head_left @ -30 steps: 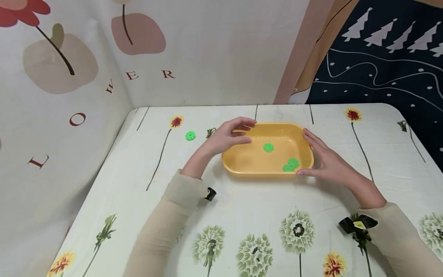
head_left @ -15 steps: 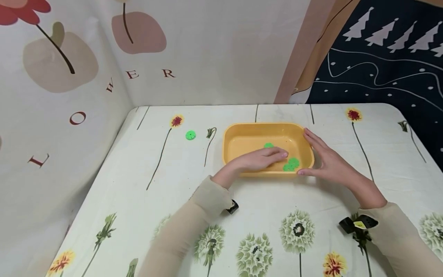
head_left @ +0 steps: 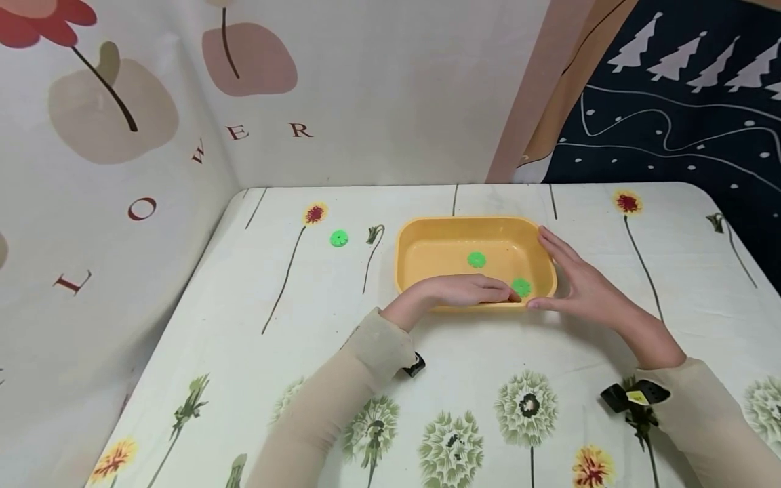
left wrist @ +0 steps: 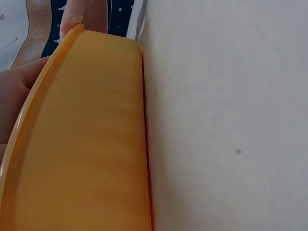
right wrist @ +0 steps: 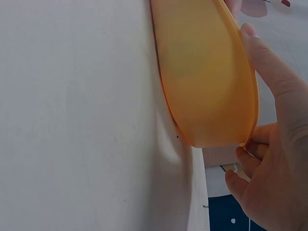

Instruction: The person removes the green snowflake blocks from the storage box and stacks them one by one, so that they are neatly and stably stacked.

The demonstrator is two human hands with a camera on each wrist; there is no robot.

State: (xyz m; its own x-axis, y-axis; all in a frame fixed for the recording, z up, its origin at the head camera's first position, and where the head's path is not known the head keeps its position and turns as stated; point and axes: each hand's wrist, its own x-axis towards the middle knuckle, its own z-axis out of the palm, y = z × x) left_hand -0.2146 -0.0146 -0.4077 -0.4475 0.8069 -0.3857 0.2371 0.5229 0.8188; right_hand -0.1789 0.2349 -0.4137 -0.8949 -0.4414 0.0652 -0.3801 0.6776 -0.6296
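A yellow plastic tray [head_left: 430, 254] rests on the cloth-covered table. My right hand [head_left: 582, 285] grips its right end, thumb on the near rim and fingers around the far corner; the right wrist view shows the thumb [right wrist: 269, 62] on the rim. My left hand [head_left: 466, 290] reaches over the near rim into the tray, fingertips down at the near right corner. Beside these fingertips lies a green notched disc [head_left: 521, 287]; whatever lies under them is hidden, and I cannot tell if they pinch anything. Another green disc [head_left: 476, 260] lies mid-tray.
A further green disc [head_left: 339, 238] lies on the tablecloth [head_left: 476, 359] left of the tray. The cloth is printed with flowers. A pale printed curtain [head_left: 390, 102] stands behind the table, with a dark tree-patterned cloth [head_left: 671, 115] at the right.
My left hand moves from above the tray's left side down into its near right corner, now covering one of two overlapping green discs there. My right hand stays on the tray.
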